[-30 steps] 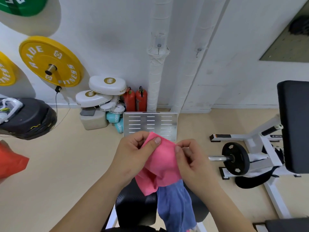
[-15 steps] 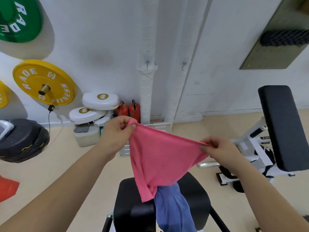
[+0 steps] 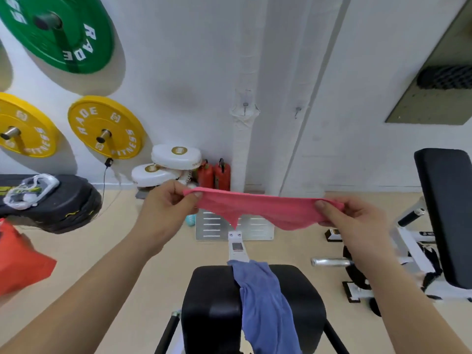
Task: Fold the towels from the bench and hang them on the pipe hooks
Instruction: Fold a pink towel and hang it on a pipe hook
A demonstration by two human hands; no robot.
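Holding the pink towel point(image 3: 260, 210) stretched out nearly level between both hands, in the air beyond the far edge of the black padded worktop point(image 3: 212, 302) and clear of it. My left hand point(image 3: 163, 208) pinches the towel's left end, thumb against curled fingers. My right hand point(image 3: 357, 221) pinches the right end, thumb on top and fingers folded under the cloth. The top edge runs taut from hand to hand. The lower edge sags, with one pointed corner hanging down near the middle.

The blue towel point(image 3: 263, 297) lies crumpled on the worktop. It is draped over the far edge and runs along the pad toward me, a little right of centre, well apart from the pink towel.

On the wall behind the pink towel stands the white wrapped pipe point(image 3: 245, 149), with a small hook point(image 3: 245, 106) on it. A second hook point(image 3: 297, 111) sits just to its right.

At the foot of the wall, left of the pipe, are two red extinguishers point(image 3: 214, 175) and stacked white pads point(image 3: 176, 157). A slotted metal plate point(image 3: 255, 229) lies on the floor below the towel. Two yellow weight plates point(image 3: 107, 129) and a green weight plate point(image 3: 58, 29) hang on the wall at left. A second black bench point(image 3: 447, 213) stands at the right.
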